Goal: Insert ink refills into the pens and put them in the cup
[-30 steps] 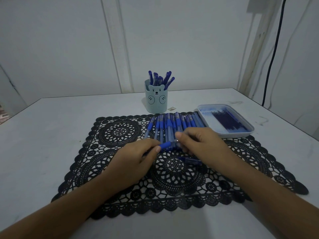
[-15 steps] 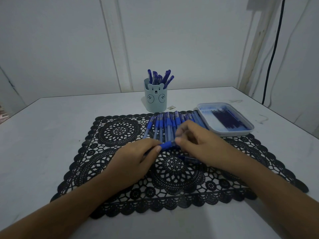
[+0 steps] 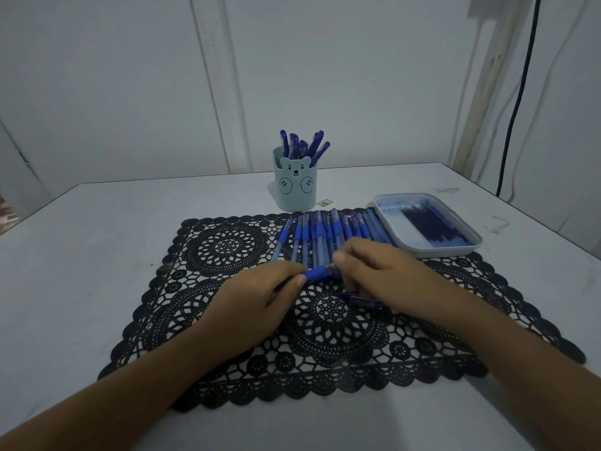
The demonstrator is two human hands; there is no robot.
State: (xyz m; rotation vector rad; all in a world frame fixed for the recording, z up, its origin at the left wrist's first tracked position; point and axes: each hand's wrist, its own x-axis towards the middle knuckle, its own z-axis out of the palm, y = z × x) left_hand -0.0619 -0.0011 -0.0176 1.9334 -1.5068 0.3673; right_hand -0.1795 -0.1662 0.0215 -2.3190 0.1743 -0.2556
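Both hands, left hand [image 3: 250,297] and right hand [image 3: 383,271], pinch one slim blue pen [image 3: 320,273] above a black lacy mat [image 3: 227,242]. The bear-faced cup [image 3: 295,187] holds pens; the shallow tray [image 3: 455,249] holds dark refills [image 3: 432,224].

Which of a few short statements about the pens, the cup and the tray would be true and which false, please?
1. The left hand and the right hand both hold one blue pen above the black mat. True.
2. The bear cup is empty. False: several pens stand in it.
3. The tray lies right of the row of pens. True.
4. The row of pens lies inside the tray. False: it lies on the mat, beside the tray.
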